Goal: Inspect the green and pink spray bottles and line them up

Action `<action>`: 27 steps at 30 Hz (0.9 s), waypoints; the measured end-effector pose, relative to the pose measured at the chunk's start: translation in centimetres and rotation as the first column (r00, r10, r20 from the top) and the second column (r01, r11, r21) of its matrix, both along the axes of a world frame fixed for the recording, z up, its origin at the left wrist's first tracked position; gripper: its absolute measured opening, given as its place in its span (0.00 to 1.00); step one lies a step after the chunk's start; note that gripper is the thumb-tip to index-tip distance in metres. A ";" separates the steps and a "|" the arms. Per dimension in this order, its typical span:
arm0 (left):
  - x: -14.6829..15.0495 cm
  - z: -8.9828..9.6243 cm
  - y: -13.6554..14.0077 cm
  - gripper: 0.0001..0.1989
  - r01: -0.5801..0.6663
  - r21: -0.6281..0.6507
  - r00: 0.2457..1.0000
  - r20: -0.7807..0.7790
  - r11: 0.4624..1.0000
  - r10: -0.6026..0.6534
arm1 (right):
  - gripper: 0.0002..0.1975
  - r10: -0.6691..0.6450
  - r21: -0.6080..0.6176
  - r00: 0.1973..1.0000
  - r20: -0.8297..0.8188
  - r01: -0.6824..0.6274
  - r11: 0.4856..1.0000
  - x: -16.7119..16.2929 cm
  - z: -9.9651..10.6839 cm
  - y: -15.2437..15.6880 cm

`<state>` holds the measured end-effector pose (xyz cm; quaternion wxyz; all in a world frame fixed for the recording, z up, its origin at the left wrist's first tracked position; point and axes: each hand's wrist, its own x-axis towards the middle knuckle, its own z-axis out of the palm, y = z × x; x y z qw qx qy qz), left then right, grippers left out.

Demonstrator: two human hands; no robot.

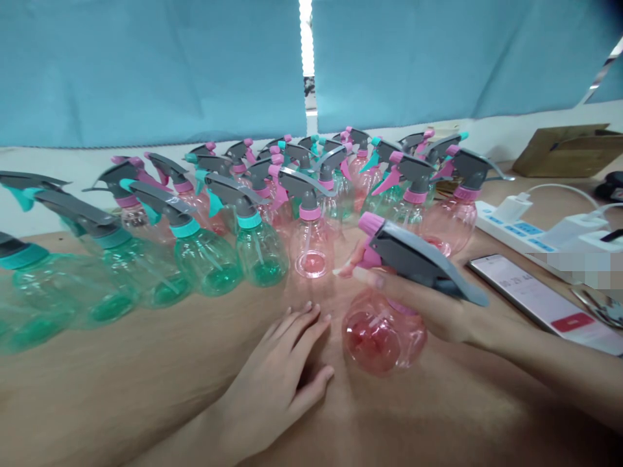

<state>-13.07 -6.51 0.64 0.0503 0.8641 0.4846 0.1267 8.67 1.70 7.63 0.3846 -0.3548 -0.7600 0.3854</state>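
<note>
My right hand (413, 298) is wrapped round the neck of a pink spray bottle (377, 337), which has a grey trigger head and a pink nozzle. The bottle tilts, its base towards me. Palm down, my left hand (287, 363) rests on the wooden table (160, 389) to the left of that bottle, its fingers stretched out and holding nothing. Just beyond my hands stands a clear pink spray bottle (311, 250). Beside it on the left is a green spray bottle (263, 256) with a turquoise collar.
Several more green and pink spray bottles (207, 259) crowd the back and left of the table. At the right lie a phone (525, 285) and a white power strip (506, 224) with chargers plugged in. A cardboard box (564, 152) sits behind them, near the blue curtain (413, 58).
</note>
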 end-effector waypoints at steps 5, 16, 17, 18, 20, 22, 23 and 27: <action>0.0 0.1 0.1 0.25 0.004 0.002 1.000 0.013 1.000 -0.005 | 0.11 -0.023 -0.002 0.998 0.052 0.023 1.000 0.4 -0.2 -0.2; 0.0 0.1 0.0 0.25 -0.002 0.007 1.000 0.012 1.000 0.002 | 0.14 0.014 -0.037 1.000 0.001 -0.014 0.999 0.3 -0.3 -0.8; 0.0 0.1 0.0 0.25 0.001 0.012 1.000 0.011 1.000 -0.001 | 0.13 0.002 -0.035 1.000 0.012 -0.002 0.999 0.3 -0.2 -0.9; -0.1 0.1 0.0 0.26 0.003 0.017 1.000 0.011 1.000 -0.004 | 0.12 -0.010 -0.029 1.000 0.025 0.011 1.000 0.4 0.0 -0.9; -0.1 0.0 0.0 0.26 0.007 0.023 1.000 0.011 1.000 -0.008 | 0.09 -0.020 -0.009 0.999 0.031 0.021 1.000 0.4 0.3 -1.0; -0.1 -0.1 0.0 0.26 0.008 0.023 1.000 0.007 1.000 -0.008 | 0.07 0.004 0.004 1.000 0.018 -0.004 1.000 0.3 0.6 -1.0; -0.1 -0.2 0.0 0.26 0.007 0.022 1.000 0.005 1.000 -0.007 | 0.07 0.024 0.003 1.000 0.011 -0.024 1.000 0.3 0.7 -1.0; 0.0 -0.1 0.0 0.26 0.008 0.023 1.000 0.010 1.000 -0.008 | 0.09 0.090 -0.023 0.996 0.019 -0.090 0.996 0.1 0.9 -0.8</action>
